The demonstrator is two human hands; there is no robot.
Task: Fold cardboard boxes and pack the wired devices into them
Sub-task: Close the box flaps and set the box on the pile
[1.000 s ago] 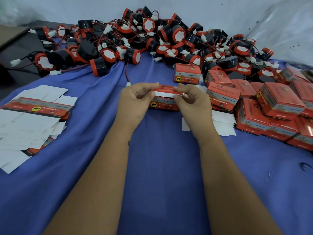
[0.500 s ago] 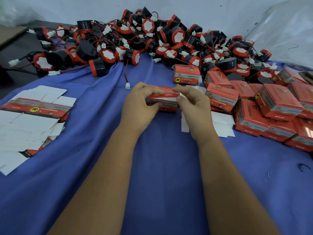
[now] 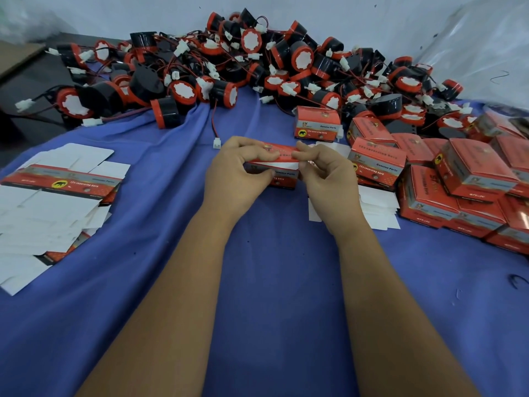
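Observation:
Both hands hold one small red cardboard box (image 3: 279,164) just above the blue cloth at the centre. My left hand (image 3: 237,179) grips its left end, thumb below and fingers curled over the top. My right hand (image 3: 326,179) pinches its right end with fingertips on the top flap. A white inner strip shows along the box's middle. Behind lies a big heap of black and red wired devices (image 3: 257,61) with white connectors.
A stack of flat unfolded boxes (image 3: 57,196), white side up, lies at the left. Several closed red boxes (image 3: 458,184) are piled at the right, with white flat sheets (image 3: 378,207) beside them. A loose red wire with a white plug (image 3: 216,141) lies just beyond my left hand.
The box has been turned and pressed between my hands, and the fingers have shifted along its top flap. The hands stay in the same place above the cloth.

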